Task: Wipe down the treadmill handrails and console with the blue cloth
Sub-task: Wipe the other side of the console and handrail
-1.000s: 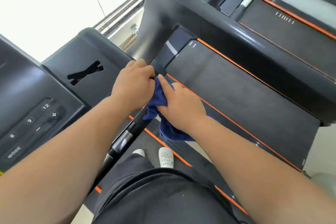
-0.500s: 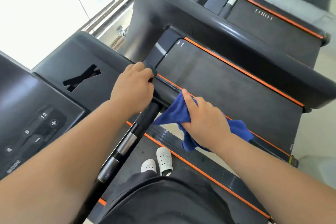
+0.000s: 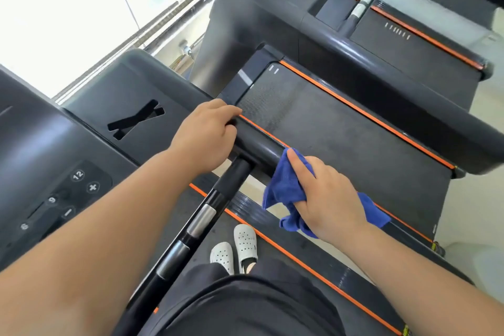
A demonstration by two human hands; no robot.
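Blue cloth (image 3: 282,185) mostly beneath right hand (image 3: 330,199), on handrail (image 3: 260,146)

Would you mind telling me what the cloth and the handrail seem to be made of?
Cloth: soft blue fabric, likely microfibre, matte and crumpled in folds. Handrail: probably hard plastic or coated metal, black and glossy, showing light streaks.

Printed in white on the dark keypad (image 3: 58,199) near the right edge of the console (image 3: 32,144): "12" (image 3: 78,175) farthest up, "+" (image 3: 93,187) beside it, then "9" (image 3: 51,200), a minus sign (image 3: 68,212), and lowest a blurred "6" (image 3: 24,226).
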